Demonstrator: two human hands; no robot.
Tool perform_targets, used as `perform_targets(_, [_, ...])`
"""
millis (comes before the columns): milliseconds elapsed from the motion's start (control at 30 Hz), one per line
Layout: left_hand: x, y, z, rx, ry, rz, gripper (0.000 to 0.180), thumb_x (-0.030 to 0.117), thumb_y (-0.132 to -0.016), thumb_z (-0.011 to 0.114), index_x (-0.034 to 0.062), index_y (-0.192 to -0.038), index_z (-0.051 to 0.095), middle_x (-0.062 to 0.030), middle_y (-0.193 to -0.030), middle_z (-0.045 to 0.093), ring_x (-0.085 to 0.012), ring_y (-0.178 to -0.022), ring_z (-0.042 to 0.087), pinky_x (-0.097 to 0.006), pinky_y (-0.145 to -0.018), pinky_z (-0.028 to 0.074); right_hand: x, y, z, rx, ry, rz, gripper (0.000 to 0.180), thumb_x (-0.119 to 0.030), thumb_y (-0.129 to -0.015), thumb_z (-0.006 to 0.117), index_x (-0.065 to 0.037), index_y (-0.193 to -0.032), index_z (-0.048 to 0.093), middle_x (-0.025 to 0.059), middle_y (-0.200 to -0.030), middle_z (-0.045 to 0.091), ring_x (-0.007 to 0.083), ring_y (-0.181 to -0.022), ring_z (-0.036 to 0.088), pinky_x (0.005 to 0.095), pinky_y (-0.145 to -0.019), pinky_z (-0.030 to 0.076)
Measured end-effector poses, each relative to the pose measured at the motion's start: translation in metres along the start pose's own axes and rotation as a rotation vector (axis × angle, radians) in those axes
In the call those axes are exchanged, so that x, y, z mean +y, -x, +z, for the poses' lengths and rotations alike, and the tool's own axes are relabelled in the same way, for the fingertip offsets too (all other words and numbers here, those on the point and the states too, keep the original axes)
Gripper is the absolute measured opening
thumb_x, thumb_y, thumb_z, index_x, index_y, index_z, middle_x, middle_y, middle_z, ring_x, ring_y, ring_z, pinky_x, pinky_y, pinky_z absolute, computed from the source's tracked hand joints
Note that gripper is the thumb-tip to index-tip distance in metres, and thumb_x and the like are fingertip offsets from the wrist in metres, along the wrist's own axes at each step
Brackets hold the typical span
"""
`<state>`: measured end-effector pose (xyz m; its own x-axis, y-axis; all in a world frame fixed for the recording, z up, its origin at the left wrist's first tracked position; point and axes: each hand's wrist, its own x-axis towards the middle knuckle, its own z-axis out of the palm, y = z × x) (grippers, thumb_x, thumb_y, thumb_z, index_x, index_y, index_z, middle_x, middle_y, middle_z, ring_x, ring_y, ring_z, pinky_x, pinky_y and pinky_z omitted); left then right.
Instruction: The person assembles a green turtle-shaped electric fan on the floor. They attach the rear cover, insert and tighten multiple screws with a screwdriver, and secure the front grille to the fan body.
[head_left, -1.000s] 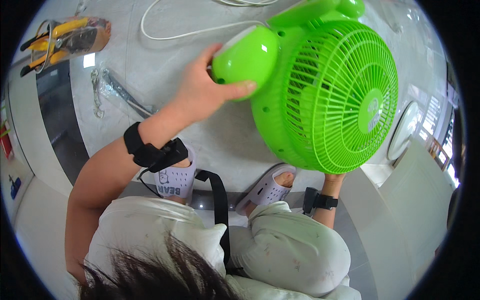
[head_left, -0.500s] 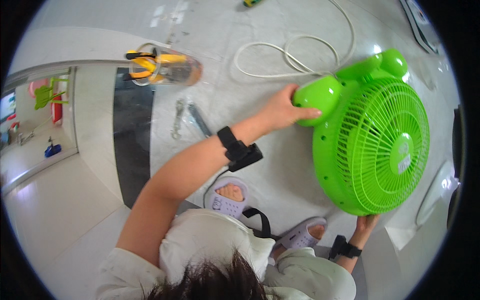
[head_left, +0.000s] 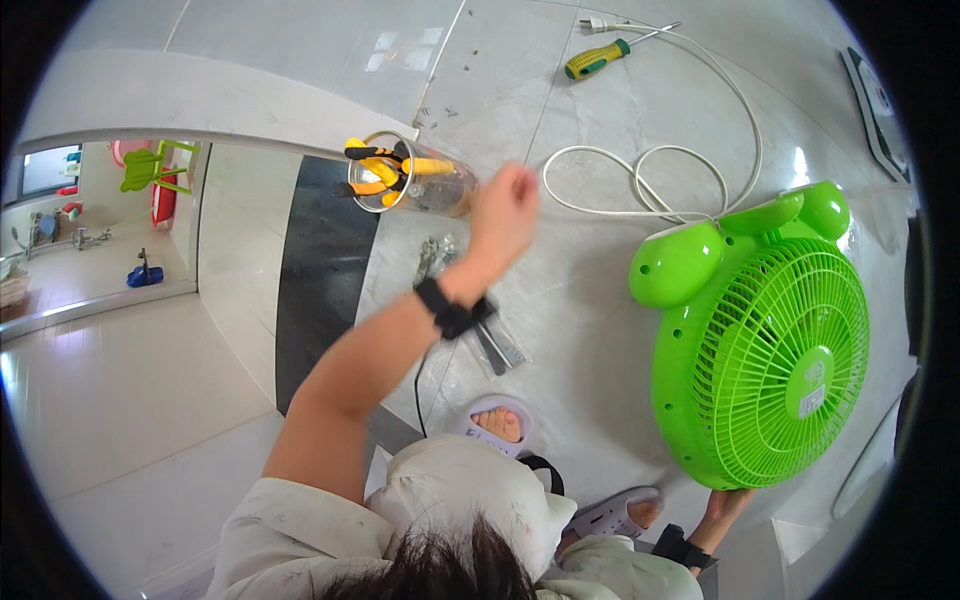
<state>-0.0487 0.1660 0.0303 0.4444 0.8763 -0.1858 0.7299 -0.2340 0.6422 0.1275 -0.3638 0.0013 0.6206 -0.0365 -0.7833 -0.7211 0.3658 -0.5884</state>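
Note:
A bright green fan [head_left: 690, 400] with a round grille and rounded ear-like knobs leans on the floor at the right. My right hand [head_left: 727, 503] grips its lower edge from below; the fan hides part of the fingers. Off to the fan's left, my left hand [head_left: 500, 225] is in the air, touching neither the fan nor anything else I can see. Motion smears its fingers, so their state is unclear. Just left of that hand lies a clear plastic cup [head_left: 440, 188] on its side, with yellow-and-black handled pliers [head_left: 378, 175] sticking out.
A white power cord [head_left: 755, 130] loops across the tiles behind the fan. Near its plug lies a yellow-green screwdriver [head_left: 598, 60]. A small clear bag [head_left: 497, 350] with dark strips rests near my feet. Flat white device [head_left: 878, 115] stands at the far right.
My left hand has let go of the fan's ear and moved left, toward the cup. My right hand stays at the fan's lower edge. The view has shifted, bringing the screwdriver and plug fully in.

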Motion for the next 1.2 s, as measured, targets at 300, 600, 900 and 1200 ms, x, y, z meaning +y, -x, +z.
perform_targets(300, [-0.082, -0.016, -0.036, 0.403, 0.667, -0.203, 0.062, 0.008, -0.064, 0.081, 0.0010, -0.117, 0.050, -0.0094, -0.108, 0.062, -0.0181, -0.094, 0.062, -0.030, -0.076, 0.051, -0.003, -0.006, -0.021, -0.157, 0.122, -0.024, 0.054, -0.035, -0.095, 0.048, -0.001, -0.136, 0.038, 0.0137, -0.138, 0.044, 0.0291, -0.124, 0.046, 0.0462, -0.104, 0.039])
perform_targets(600, [-0.054, -0.082, 0.002, 0.296, 0.600, 0.150, 0.057, 0.006, -0.063, 0.077, -0.0009, -0.113, 0.052, -0.0137, -0.102, 0.063, -0.0223, -0.091, 0.063, -0.033, -0.074, 0.052, 0.020, 0.013, 0.000, -0.065, -0.065, 0.041, 0.052, -0.032, -0.096, 0.045, 0.000, -0.137, 0.037, 0.0144, -0.141, 0.041, 0.0293, -0.128, 0.040, 0.0480, -0.108, 0.031])
perform_targets(900, [-0.129, -0.102, -0.047, 0.423, -0.533, 0.186, 0.024, 0.008, -0.079, 0.058, 0.0041, -0.102, 0.065, -0.0175, -0.098, 0.064, -0.0352, -0.089, 0.061, -0.043, -0.076, 0.049, 0.014, 0.009, -0.014, -0.018, -0.017, -0.008, 0.051, -0.029, -0.093, 0.048, 0.001, -0.134, 0.042, 0.0146, -0.137, 0.046, 0.0295, -0.124, 0.045, 0.0461, -0.106, 0.034])
perform_targets(1200, [-0.151, -0.129, -0.041, 0.300, -0.560, 0.128, 0.016, 0.015, -0.082, 0.054, 0.0021, -0.084, 0.064, -0.0207, -0.085, 0.065, -0.0403, -0.084, 0.061, -0.048, -0.074, 0.048, 0.019, 0.001, -0.030, -0.426, -0.100, 0.013, 0.047, -0.030, -0.092, 0.051, -0.003, -0.130, 0.049, 0.0130, -0.133, 0.051, 0.0292, -0.123, 0.047, 0.0481, -0.106, 0.034])
